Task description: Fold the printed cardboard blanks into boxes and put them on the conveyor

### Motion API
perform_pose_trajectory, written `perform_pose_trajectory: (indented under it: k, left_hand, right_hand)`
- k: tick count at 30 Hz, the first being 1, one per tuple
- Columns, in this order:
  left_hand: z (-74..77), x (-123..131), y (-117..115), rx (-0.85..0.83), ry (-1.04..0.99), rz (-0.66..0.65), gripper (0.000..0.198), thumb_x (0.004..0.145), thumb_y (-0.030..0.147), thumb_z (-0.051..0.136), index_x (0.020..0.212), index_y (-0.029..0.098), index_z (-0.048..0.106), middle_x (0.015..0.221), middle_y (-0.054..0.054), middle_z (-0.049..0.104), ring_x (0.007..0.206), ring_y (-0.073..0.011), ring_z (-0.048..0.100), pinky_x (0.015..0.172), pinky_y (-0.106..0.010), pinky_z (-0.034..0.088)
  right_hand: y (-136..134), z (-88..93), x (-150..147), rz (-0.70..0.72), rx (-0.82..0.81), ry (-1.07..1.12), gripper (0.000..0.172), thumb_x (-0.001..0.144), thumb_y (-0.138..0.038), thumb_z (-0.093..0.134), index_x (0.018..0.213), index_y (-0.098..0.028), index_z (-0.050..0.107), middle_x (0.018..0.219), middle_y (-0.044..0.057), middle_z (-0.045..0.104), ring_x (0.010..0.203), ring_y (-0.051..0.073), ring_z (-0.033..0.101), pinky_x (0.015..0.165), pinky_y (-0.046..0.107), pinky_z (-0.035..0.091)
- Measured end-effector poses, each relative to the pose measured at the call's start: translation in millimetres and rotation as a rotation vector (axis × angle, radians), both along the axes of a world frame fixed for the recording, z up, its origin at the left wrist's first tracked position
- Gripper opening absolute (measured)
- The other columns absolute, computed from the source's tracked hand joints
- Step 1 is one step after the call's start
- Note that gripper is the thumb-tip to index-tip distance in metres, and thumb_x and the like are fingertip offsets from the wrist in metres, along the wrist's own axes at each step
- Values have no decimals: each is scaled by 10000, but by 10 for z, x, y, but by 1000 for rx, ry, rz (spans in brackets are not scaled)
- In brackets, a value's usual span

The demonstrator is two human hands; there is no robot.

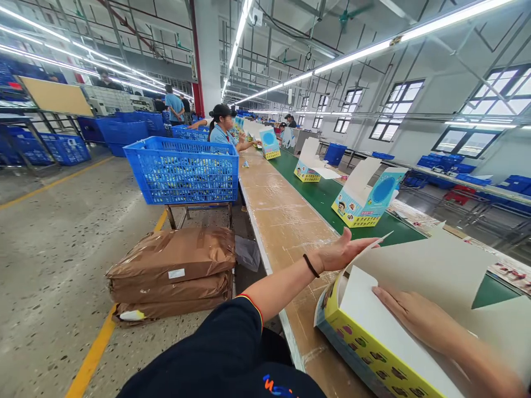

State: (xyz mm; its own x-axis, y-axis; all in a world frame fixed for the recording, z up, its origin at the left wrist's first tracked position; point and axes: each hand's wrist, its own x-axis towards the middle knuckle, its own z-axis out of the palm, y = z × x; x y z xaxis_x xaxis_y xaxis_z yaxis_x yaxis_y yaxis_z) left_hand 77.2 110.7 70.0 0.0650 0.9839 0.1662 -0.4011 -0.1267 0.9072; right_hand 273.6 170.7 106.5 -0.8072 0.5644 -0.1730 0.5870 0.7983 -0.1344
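A large printed cardboard box (373, 354), yellow with small cartoon pictures and white inside, lies tilted close in front of me. Its pale flaps stand up and spread to the right. My left hand (346, 253), with a black band at the wrist, is stretched out at the far side of the box; its thumb points up and its fingertips meet the edge of a flap. My right hand (415, 315) lies with extended fingers on the white inner panel (365, 293). Further along the green belt (319, 193) stands an open blue-and-yellow box (365, 199).
A tan worktop (286, 215) runs beside the belt. Left of it are a filled blue crate (186, 171) on a stand and brown wrapped packages (174, 271) on the floor. A co-worker (222, 127) in light blue handles another box (269, 143).
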Motion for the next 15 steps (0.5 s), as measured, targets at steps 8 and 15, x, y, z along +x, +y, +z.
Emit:
perform_pose_trajectory:
  k: [8,15]
  left_hand:
    - [29,179,123,-189,417,183,1132,452,494,965,1425,222,453,1426,-112,580,1278,-315,587,1012,-417,524]
    - [19,162,205,-238,409,268,1064,368,260,938,1307,178,446,1368,-117,570,1231,-298,586,975,-381,522]
  right_hand:
    - [53,-84,149,30,-101,-64,701,967,-656,164,964,-280,756,1113,100,779,1043,358,716,927,499,538]
    - [114,84,523,109,411,213,557,913,-592,305,916,-285,770,1054,115,776,1016,384,708,923,557,536]
